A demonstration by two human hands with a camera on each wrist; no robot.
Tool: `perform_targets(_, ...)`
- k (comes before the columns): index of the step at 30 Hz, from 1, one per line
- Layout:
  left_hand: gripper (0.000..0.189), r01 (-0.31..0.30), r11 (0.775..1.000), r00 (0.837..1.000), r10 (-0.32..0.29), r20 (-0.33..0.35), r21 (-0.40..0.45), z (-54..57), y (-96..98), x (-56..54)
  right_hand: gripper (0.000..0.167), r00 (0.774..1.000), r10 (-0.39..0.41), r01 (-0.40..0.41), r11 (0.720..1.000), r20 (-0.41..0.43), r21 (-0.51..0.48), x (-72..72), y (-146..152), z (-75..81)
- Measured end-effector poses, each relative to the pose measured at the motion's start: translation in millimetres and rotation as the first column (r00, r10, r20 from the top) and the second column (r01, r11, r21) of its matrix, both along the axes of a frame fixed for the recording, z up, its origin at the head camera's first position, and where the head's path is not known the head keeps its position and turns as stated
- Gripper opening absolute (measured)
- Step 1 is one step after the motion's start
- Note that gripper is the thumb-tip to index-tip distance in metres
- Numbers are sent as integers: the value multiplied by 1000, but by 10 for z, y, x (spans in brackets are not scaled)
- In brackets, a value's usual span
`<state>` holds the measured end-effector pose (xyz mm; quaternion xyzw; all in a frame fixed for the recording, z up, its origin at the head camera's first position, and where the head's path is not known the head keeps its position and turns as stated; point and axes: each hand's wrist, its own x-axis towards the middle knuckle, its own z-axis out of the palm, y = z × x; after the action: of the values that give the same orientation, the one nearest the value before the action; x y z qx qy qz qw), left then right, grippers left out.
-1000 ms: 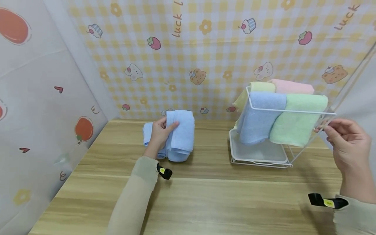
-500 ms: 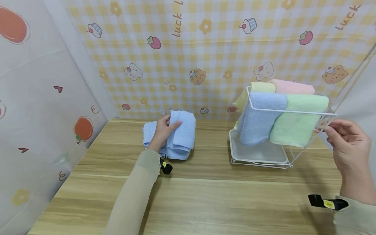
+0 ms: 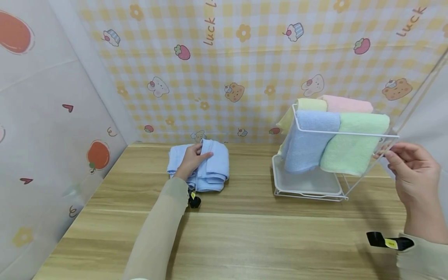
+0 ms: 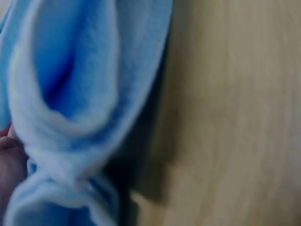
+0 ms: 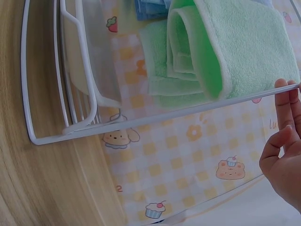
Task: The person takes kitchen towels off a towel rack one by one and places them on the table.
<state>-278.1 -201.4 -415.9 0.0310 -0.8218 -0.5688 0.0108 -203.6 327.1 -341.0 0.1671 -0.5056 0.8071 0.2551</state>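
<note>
My left hand (image 3: pixel 190 159) pinches the near edge of a folded light blue towel (image 3: pixel 217 161), thumb on its face. More light blue folded cloth (image 3: pixel 176 157) lies on the table to the left, partly behind the hand. In the left wrist view, the looped folds of the blue towel (image 4: pixel 70 136) fill the left side. On the right, my right hand (image 3: pixel 414 171) holds the side wire of a white wire rack (image 3: pixel 350 133), fingertips right at the bar. Over the rack hang a blue towel (image 3: pixel 309 144), a green towel (image 3: pixel 353 144), a yellow towel (image 3: pixel 311 104) and a pink towel (image 3: pixel 346 104).
A pale tray (image 3: pixel 308 182) sits in the base of the rack. Behind the wood-grain table (image 3: pixel 266 237) rises a yellow checked cloth backdrop (image 3: pixel 210 66), close to its far edge. A white printed sheet (image 3: pixel 45 136) bounds the left side.
My left hand has lowered the folded light blue towel onto the table, beside the other cloth. The right hand and rack have stayed in place.
</note>
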Motion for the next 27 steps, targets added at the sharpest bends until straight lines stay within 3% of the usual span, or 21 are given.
perform_targets(4,56,2,999,1000,-2,-3,-44,-28,-26,6,20,1000,13,-13,1000,-1,-8,7,1,3)
perform_targets(14,59,18,986,998,-28,-55,-169,63,11,40,18,998,-49,49,999,25,24,12,-7,-2)
perform_targets(18,59,14,965,996,-38,-85,-261,96,42,60,17,998,-62,61,997,11,42,7,3,-11)
perform_targets(24,64,-43,911,991,-12,-132,-410,126,60,91,22,998,23,-21,999,-65,39,-17,29,-25)
perform_targets(27,70,-62,894,991,2,-132,-445,135,42,114,23,997,27,-25,999,-69,39,-20,31,-27)
